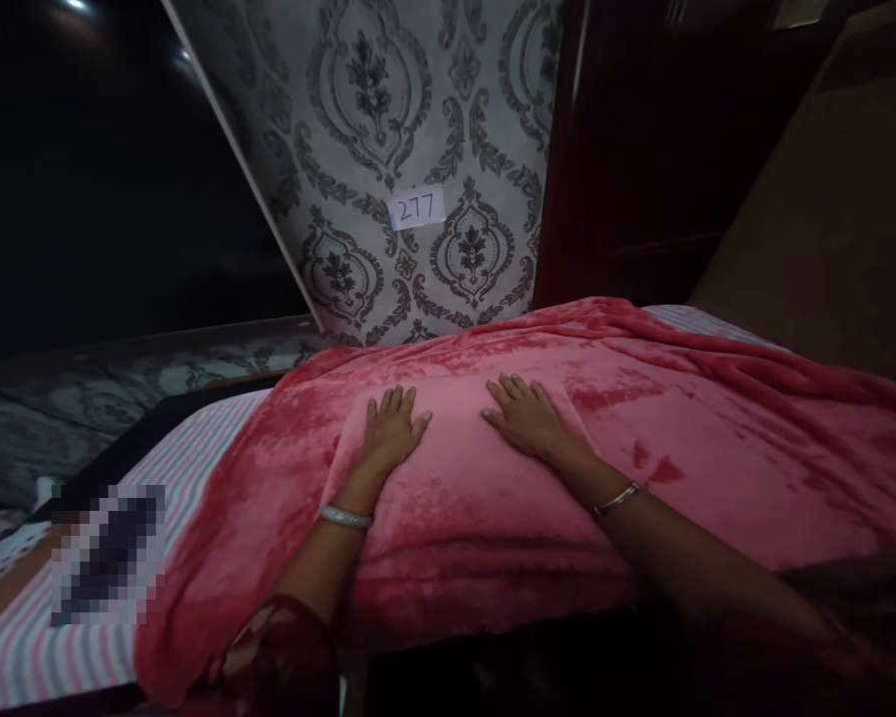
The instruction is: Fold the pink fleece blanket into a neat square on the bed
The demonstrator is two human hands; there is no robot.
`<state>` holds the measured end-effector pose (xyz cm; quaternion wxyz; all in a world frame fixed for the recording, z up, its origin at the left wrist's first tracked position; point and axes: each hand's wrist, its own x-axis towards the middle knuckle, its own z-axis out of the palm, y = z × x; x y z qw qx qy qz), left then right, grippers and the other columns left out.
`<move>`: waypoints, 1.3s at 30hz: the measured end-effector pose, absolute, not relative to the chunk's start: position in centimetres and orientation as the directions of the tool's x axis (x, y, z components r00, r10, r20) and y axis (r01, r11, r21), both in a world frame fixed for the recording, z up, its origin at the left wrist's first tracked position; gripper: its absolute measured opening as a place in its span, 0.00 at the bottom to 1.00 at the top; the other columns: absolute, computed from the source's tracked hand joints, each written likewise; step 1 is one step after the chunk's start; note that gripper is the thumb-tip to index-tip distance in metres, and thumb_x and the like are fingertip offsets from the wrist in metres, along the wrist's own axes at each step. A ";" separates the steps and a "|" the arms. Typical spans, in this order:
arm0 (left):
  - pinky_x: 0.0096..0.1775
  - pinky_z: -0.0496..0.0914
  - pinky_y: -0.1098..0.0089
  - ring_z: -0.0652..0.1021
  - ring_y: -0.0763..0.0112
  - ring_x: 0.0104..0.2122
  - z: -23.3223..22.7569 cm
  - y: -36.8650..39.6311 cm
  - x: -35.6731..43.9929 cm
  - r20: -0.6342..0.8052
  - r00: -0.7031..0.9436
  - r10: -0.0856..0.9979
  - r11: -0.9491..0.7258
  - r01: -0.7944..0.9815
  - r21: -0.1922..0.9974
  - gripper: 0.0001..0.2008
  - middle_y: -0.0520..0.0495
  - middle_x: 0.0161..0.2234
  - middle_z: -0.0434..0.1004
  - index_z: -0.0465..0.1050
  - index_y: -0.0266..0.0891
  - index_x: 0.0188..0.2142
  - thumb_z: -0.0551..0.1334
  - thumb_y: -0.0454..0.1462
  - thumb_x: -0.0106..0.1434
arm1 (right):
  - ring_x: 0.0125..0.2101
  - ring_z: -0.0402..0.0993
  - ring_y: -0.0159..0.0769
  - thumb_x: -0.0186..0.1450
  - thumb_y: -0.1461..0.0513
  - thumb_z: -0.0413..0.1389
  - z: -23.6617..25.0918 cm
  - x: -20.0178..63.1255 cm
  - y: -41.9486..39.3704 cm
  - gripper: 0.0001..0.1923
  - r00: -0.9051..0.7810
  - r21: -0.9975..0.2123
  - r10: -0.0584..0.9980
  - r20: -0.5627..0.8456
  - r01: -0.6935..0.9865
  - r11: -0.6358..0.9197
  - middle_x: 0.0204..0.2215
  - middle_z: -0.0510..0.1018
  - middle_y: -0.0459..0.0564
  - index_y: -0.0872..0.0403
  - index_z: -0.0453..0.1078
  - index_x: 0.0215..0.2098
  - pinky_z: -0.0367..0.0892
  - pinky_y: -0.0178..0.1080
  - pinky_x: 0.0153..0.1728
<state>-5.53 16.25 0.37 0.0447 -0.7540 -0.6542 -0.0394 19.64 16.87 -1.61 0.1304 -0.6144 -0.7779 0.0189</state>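
bed (37, 637): striped sheet | blanket (717, 438): pink, spread across bed, raised fold near middle | left hand (392, 428): flat, fingers spread, palm down on fold | right hand (527, 416): flat, likewise, just beside left | label (416, 209): "277" on wall

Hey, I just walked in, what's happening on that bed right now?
A person is pressing both hands flat on a pink fleece blanket spread over a bed. The left hand and right hand lie palm down, fingers spread, side by side on a folded section of it. A striped bedsheet shows beneath, and a paper tag reading 277 is stuck to the patterned wall.
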 end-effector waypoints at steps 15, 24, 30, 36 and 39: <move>0.63 0.54 0.40 0.54 0.38 0.68 2.1 14.0 -9.5 0.017 -0.011 1.000 0.011 1.000 0.006 0.34 0.35 0.72 0.44 0.51 0.40 0.71 0.48 0.53 0.71 | 0.69 0.47 0.57 0.74 0.48 0.41 0.1 24.3 16.1 0.33 0.024 -0.243 0.999 0.020 0.970 -0.019 0.71 0.47 0.63 0.52 0.49 0.73 0.53 0.64 0.62; 0.66 0.48 0.42 0.47 0.53 0.71 -1.0 1.7 -5.8 0.186 0.647 0.739 -0.649 0.758 -0.059 0.34 0.44 0.73 0.45 0.50 0.49 0.71 0.59 0.46 0.70 | 0.70 0.43 0.55 0.70 0.47 0.53 -2.7 22.1 4.4 0.35 -0.645 -0.020 0.703 0.300 0.733 0.680 0.72 0.49 0.51 0.43 0.51 0.72 0.53 0.61 0.63; 0.66 0.49 0.41 0.49 0.51 0.71 -3.3 1.1 -6.1 0.264 0.639 0.722 -0.630 0.766 -0.132 0.35 0.43 0.72 0.45 0.51 0.50 0.70 0.61 0.46 0.68 | 0.70 0.44 0.55 0.68 0.48 0.56 -5.0 22.5 3.7 0.37 -0.625 0.034 0.694 0.356 0.751 0.659 0.72 0.49 0.51 0.44 0.52 0.72 0.53 0.59 0.63; 0.65 0.51 0.44 0.54 0.49 0.70 -3.6 0.3 -8.0 0.318 0.585 0.746 -0.556 0.810 -0.185 0.34 0.41 0.71 0.51 0.56 0.49 0.69 0.63 0.46 0.66 | 0.69 0.46 0.53 0.69 0.49 0.55 -5.0 24.5 2.4 0.36 -0.598 0.058 0.713 0.365 0.779 0.624 0.71 0.51 0.52 0.44 0.52 0.72 0.51 0.58 0.64; 0.65 0.48 0.40 0.56 0.45 0.69 -4.2 -0.8 -10.6 0.361 0.509 0.781 -0.463 0.861 -0.213 0.34 0.39 0.69 0.55 0.58 0.46 0.68 0.63 0.46 0.65 | 0.70 0.43 0.53 0.69 0.50 0.56 -5.4 26.5 1.0 0.37 -0.565 0.060 0.737 0.372 0.806 0.588 0.72 0.49 0.51 0.43 0.49 0.72 0.50 0.61 0.64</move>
